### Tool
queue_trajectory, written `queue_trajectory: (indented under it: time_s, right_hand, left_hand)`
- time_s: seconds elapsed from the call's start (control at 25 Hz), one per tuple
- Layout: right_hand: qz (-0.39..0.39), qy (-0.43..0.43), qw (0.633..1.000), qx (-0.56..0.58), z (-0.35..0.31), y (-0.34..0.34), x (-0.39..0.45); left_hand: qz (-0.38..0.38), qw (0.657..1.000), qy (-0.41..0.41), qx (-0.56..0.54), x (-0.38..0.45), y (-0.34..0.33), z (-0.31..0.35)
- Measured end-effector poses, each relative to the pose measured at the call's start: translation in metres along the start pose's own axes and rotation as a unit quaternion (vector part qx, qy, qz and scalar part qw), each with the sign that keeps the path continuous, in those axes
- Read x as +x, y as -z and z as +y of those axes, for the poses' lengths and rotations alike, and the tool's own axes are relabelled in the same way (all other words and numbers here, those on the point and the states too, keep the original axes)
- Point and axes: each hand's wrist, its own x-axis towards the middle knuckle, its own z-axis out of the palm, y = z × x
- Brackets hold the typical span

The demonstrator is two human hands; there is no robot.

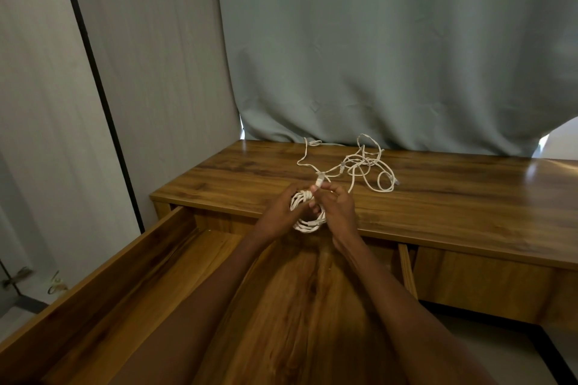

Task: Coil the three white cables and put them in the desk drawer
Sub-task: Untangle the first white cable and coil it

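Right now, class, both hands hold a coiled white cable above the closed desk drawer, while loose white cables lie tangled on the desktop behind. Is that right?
Not quite: the desk drawer is pulled open, not closed. The head view shows it. The rest stands: the left hand and the right hand hold the coiled white cable above it, and loose white cables lie tangled on the desktop behind.

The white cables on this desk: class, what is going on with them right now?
A person is coiling one white cable over the open desk drawer. The left hand grips the coiled cable, while the right hand pinches its plug end. More loose white cable lies tangled on the desk top behind. No cable shows in the visible part of the drawer.
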Motion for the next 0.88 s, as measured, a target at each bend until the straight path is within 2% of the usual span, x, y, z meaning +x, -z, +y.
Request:
queue_trajectory:
  time_s: [0.12,0.24,0.36,0.44,0.52,0.6,0.68,0.88]
  right_hand:
    - [-0.032,0.034,0.996,-0.082,0.003,0.000,-0.002]
    - [-0.028,0.021,0.994,-0.104,0.001,0.002,-0.001]
    - [-0.040,-0.094,0.994,-0.041,-0.006,0.002,-0.001]
    - [-0.057,-0.186,0.981,0.006,-0.008,0.006,0.003]
    - [-0.064,-0.229,0.971,0.038,-0.008,0.009,0.008]
    - [-0.065,-0.223,0.972,0.036,-0.004,0.009,0.008]
    - [-0.061,-0.178,0.982,0.011,-0.001,0.006,0.004]
    - [-0.076,-0.071,0.994,-0.017,0.005,-0.003,0.000]
  left_hand:
    - [0.039,0.999,0.004,0.020,0.000,0.002,0.001]
    - [0.042,0.998,-0.003,0.047,-0.004,0.006,-0.003]
    - [0.027,0.995,-0.046,0.087,-0.010,0.009,-0.009]
    - [0.014,0.991,-0.074,0.108,-0.013,0.008,-0.012]
    - [-0.001,0.989,-0.087,0.121,-0.015,0.007,-0.013]
    - [-0.017,0.987,-0.100,0.125,-0.017,0.006,-0.012]
    - [-0.013,0.985,-0.107,0.136,-0.018,0.005,-0.013]
    - [0.060,0.980,-0.086,0.167,-0.016,0.010,-0.018]
